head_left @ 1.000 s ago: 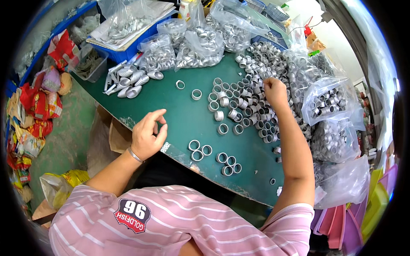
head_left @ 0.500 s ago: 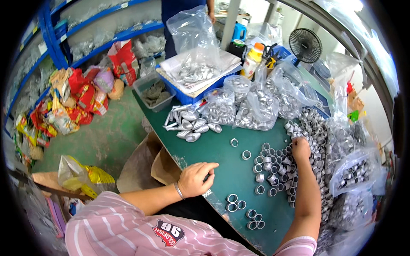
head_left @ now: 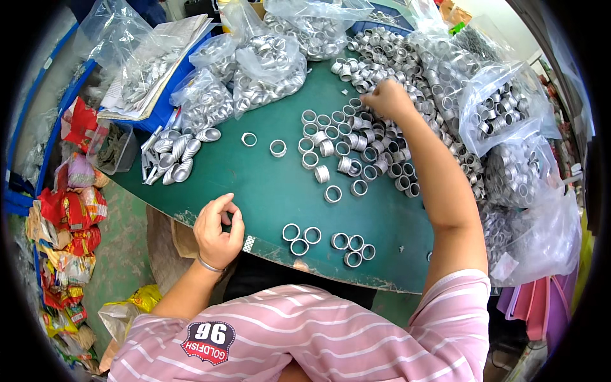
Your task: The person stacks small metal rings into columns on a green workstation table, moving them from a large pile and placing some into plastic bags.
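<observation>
My right hand [head_left: 389,100] reaches into the far edge of a large heap of grey metal rings [head_left: 439,95]. Its fingers are closed and point down among the rings; what they pinch is hidden. Short threaded rings, some upright and some on their sides, lie loose beside it, one of them a ring on its side [head_left: 326,148]. My left hand [head_left: 219,232] hovers by the near table edge, fingers loosely bent, thumb apart, holding nothing. To its right, two small clusters of rings stand on the green table [head_left: 254,172], one of three, the other of several.
Clear bags of metal parts [head_left: 267,73] line the back. At left are spiral-ribbed metal pieces [head_left: 181,149], a plastic tub [head_left: 113,149] and a blue crate [head_left: 149,118] with papers. More bagged rings [head_left: 509,172] sit at right. Red and yellow packets [head_left: 79,210] lie on the floor.
My view has swung right and down, so the table sits further left and higher. The right hand stays at the heap, the left by the table edge. The ring clusters look unchanged.
</observation>
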A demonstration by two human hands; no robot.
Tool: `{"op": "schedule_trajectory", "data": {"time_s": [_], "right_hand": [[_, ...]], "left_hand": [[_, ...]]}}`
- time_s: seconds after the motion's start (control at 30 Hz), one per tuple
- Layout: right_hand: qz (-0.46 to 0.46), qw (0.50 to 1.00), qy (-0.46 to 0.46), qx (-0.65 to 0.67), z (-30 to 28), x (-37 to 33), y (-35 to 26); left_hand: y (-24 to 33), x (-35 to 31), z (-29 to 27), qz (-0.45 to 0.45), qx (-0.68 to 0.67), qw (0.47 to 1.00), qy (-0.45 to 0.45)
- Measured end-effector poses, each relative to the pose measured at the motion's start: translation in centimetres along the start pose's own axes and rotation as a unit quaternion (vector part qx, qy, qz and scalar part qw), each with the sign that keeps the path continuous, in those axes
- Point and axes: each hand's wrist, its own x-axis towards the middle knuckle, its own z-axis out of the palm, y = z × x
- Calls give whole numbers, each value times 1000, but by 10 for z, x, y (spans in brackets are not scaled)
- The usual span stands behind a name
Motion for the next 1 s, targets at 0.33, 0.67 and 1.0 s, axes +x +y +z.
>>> {"op": "schedule_trajectory", "data": {"time_s": [0.33, 0.67, 1.0], "right_hand": [[-49, 998, 15, -30, 12, -10, -9], [-123, 989, 74, 20, 19, -10, 5], [-21, 881, 90, 464, 17, -27, 37]], "left_hand": [[-2, -2, -7, 15, 14, 999, -27], [-1, 1, -8, 34, 15, 998, -42], [43, 146, 41, 143, -112, 977, -115]]}}
